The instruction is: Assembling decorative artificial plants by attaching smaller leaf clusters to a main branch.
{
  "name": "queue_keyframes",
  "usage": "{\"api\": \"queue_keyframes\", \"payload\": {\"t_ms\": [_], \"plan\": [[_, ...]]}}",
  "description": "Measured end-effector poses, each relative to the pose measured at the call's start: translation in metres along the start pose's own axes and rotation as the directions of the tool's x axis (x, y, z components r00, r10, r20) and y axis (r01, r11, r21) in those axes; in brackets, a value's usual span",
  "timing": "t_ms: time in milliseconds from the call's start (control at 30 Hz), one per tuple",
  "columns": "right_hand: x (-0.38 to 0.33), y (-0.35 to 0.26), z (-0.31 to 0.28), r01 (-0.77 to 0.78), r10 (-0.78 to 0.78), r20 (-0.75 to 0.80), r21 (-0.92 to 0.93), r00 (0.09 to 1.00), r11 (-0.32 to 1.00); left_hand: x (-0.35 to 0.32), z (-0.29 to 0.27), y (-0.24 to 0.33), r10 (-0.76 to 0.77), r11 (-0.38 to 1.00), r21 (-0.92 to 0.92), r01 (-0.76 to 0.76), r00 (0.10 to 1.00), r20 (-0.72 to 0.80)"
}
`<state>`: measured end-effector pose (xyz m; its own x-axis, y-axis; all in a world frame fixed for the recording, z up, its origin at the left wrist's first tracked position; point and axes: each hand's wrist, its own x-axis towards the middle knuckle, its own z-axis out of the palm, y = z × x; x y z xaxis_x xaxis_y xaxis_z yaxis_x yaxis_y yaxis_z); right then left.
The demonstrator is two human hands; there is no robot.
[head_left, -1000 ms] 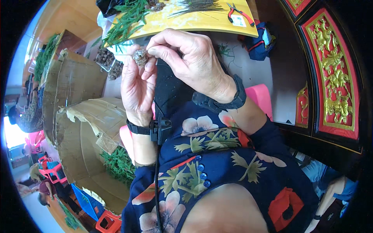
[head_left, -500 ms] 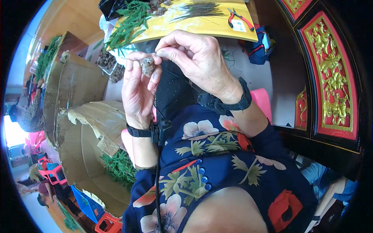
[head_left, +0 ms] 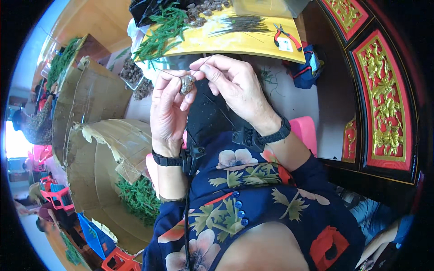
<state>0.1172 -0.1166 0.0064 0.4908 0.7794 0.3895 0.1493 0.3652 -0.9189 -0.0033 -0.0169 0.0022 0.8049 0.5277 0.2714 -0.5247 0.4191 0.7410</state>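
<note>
- Nearest is a navy floral shirt (head_left: 260, 185) with blue buttons; a black strap circles each wrist.
- The left hand (head_left: 168, 108) is raised with fingers curled, thumb and fingertips closed on a small cone-like brown piece (head_left: 187, 85) — this sits at the fingertips, above the dark trousers (head_left: 208, 117).
- The right hand (head_left: 239, 88) meets it from the other side, thumb and forefinger pinched together on a thin dark wire (head_left: 196, 70), the remaining fingers bent. The wire slants up from just beside the brown piece.
- A second thin dark length sticks out leftward past the left fingers; whether it is the same wire, I cannot tell.
- To the left, an open cardboard box (head_left: 86, 176) holds green sprigs (head_left: 138, 198).
- Beyond the hands stands a yellow table (head_left: 208, 45): feathery greenery (head_left: 165, 32) hangs over its left edge, a bundle of dark wires (head_left: 242, 25) lies near the middle, and red-handled pliers (head_left: 293, 39) rest by the right corner — more brown pieces (head_left: 199, 13) lie farther back.
- Well apart, at far left, is a person in patterned clothing (head_left: 38, 126).
</note>
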Motion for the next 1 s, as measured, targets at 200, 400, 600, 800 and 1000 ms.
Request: {"api": "queue_keyframes", "payload": {"t_ms": [200, 400, 600, 800, 1000], "plan": [[0.002, -0.006, -0.004, 0.061, -0.069, -0.097, -0.084, 0.993, 0.995, 0.000, -0.001, 0.001, -0.030, 0.999, -0.022, 0.029, 0.998, -0.061], [0.009, -0.003, -0.011, 0.432, -0.455, 0.051, -0.419, 0.889, 0.798, -0.001, -0.001, 0.000, -0.058, 0.998, -0.025, 0.057, 0.998, -0.039], [0.004, -0.011, -0.009, 0.397, -0.417, 0.021, -0.357, 0.909, 0.846, -0.003, -0.002, -0.002, -0.062, 0.993, -0.098, 0.061, 0.998, -0.003], [0.003, -0.008, -0.011, 0.435, -0.485, 0.019, -0.474, 0.874, 0.766, -0.004, -0.001, -0.010, -0.067, 0.993, -0.105, 0.062, 0.997, -0.044], [0.005, -0.003, -0.014, 0.470, -0.532, 0.049, -0.541, 0.845, 0.697, -0.002, -0.008, -0.018, -0.103, 0.976, -0.192, 0.106, 0.994, 0.025]]}}
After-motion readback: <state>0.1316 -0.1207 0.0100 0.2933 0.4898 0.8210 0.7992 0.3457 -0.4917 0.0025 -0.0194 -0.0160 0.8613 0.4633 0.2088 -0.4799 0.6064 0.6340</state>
